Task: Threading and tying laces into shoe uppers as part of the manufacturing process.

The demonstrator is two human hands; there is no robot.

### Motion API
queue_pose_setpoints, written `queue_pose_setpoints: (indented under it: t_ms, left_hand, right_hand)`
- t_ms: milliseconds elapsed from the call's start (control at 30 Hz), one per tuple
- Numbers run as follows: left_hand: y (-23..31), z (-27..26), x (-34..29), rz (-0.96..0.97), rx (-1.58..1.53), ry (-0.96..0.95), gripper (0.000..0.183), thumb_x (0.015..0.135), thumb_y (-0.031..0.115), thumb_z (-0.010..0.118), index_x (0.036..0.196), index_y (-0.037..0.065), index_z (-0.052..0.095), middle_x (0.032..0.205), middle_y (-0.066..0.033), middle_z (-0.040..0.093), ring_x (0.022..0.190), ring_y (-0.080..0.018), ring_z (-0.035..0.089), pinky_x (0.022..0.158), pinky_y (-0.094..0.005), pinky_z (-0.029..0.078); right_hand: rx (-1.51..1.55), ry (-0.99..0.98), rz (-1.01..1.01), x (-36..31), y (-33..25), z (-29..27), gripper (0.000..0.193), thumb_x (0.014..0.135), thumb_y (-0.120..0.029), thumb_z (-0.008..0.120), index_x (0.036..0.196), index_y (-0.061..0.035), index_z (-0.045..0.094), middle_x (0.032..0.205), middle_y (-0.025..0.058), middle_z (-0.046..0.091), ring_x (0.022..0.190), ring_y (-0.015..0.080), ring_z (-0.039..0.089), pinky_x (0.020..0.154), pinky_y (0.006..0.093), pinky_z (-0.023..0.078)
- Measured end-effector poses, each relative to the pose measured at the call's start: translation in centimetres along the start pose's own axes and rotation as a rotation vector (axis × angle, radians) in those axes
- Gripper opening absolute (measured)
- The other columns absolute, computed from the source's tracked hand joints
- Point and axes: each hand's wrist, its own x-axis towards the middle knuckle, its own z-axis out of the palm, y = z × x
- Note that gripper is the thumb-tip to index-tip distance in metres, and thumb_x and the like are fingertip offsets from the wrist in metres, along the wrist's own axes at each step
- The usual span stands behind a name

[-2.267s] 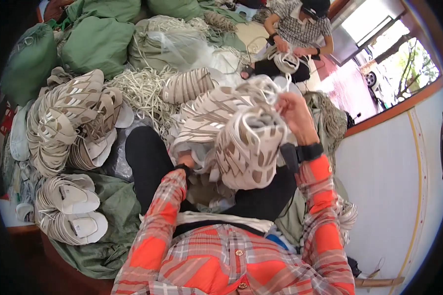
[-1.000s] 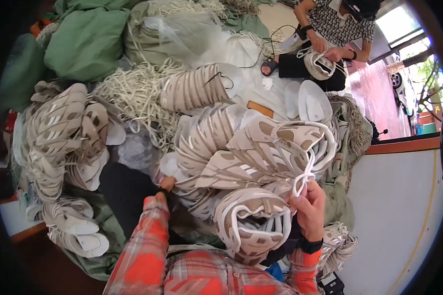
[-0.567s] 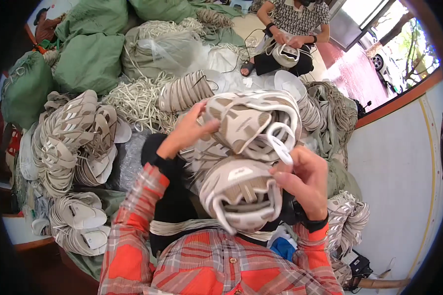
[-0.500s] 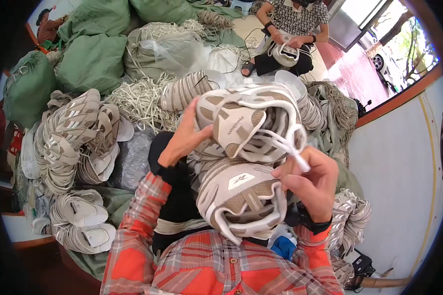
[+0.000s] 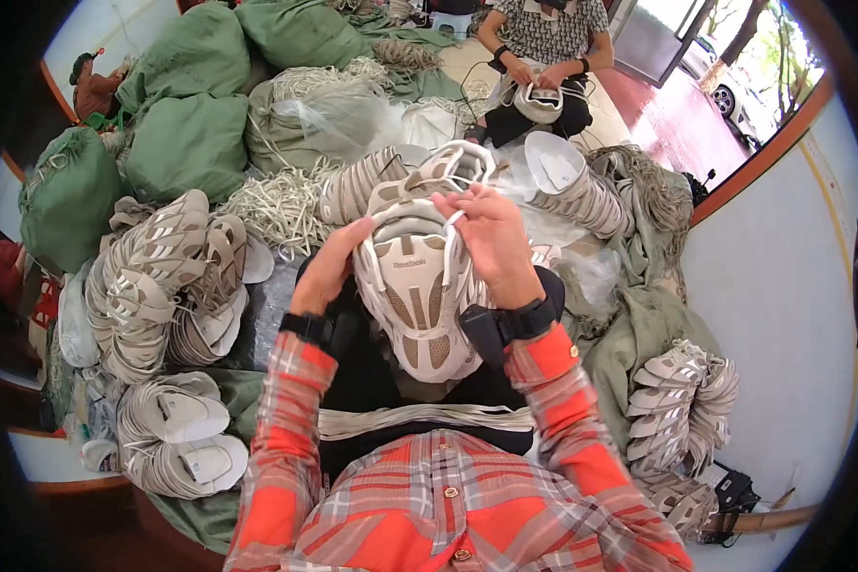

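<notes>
A beige and white shoe upper [image 5: 415, 310] with brown mesh panels stands over my lap, its collar edge away from me and its toe toward me. My left hand [image 5: 334, 267] grips its left side near the collar, thumb along the rim. At the right of the collar, my right hand [image 5: 496, 243] pinches a short white end of shoelace [image 5: 456, 217] between thumb and fingers. Just beyond lies another upper [image 5: 462, 162] with a white collar. A bundle of pale laces [image 5: 429, 422] stretches across my thighs.
Nested stacks of uppers lie left [image 5: 143, 286], lower left [image 5: 181, 434] and right [image 5: 682, 405]. Loose laces [image 5: 276, 210] heap up ahead near green sacks [image 5: 186, 148]. A seated co-worker [image 5: 543, 67] handles another upper. A white wall [image 5: 758, 286] bounds the right side.
The upper has turned so its front faces me, and it sits farther left. My right hand has moved up and left to its collar. Another upper now lies beyond, away from my lap.
</notes>
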Motion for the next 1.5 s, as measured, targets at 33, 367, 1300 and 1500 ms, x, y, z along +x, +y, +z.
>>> queue_pose_setpoints:
  t_ms: [33,367,1300,1500]
  left_hand:
    - [0.8,-0.6,0.0,-0.117,0.073,-0.075,0.047,0.09,0.031,0.053,0.123,-0.002,0.051,0.118,-0.0108,0.059,0.105,-0.019,0.057,0.094,-0.0314,0.043]
    - [0.7,-5.0,0.8,-0.159,0.212,-0.036,0.061,0.072,0.021,0.054,0.127,-0.003,0.045,0.116,-0.0152,0.058,0.101,-0.0248,0.059,0.091,-0.0327,0.046]
    - [1.3,3.6,2.0,-0.88,0.325,-0.138,0.037,0.093,0.022,0.049,0.124,0.002,0.048,0.117,-0.0095,0.056,0.105,-0.0171,0.056,0.093,-0.0291,0.045]
    - [2.0,7.1,2.3,-0.79,0.352,-0.237,0.04,0.086,0.018,0.059,0.12,-0.002,0.051,0.114,-0.0105,0.059,0.102,-0.0175,0.059,0.092,-0.0299,0.046]
  right_hand:
    - [-0.152,-0.057,0.041,-0.3,-0.6,1.1,0.025,0.077,0.004,0.052,0.102,0.0024,0.05,0.095,0.0117,0.057,0.095,0.0217,0.058,0.087,0.0336,0.047]
    - [-1.61,-0.261,0.002,2.2,0.4,-12.7,0.018,0.08,-0.013,0.052,0.087,0.0014,0.061,0.081,0.0152,0.062,0.077,0.0265,0.06,0.069,0.0343,0.047]
    - [-1.345,-0.358,0.461,4.4,3.9,-16.6,0.059,0.089,-0.052,0.037,0.12,-0.0046,0.055,0.11,0.022,0.06,0.101,0.0374,0.053,0.09,0.0411,0.04]
    - [-1.667,-0.464,0.117,2.0,4.4,-13.0,0.045,0.089,-0.044,0.038,0.101,-0.0099,0.066,0.083,0.0185,0.063,0.09,0.0366,0.054,0.074,0.0478,0.041]
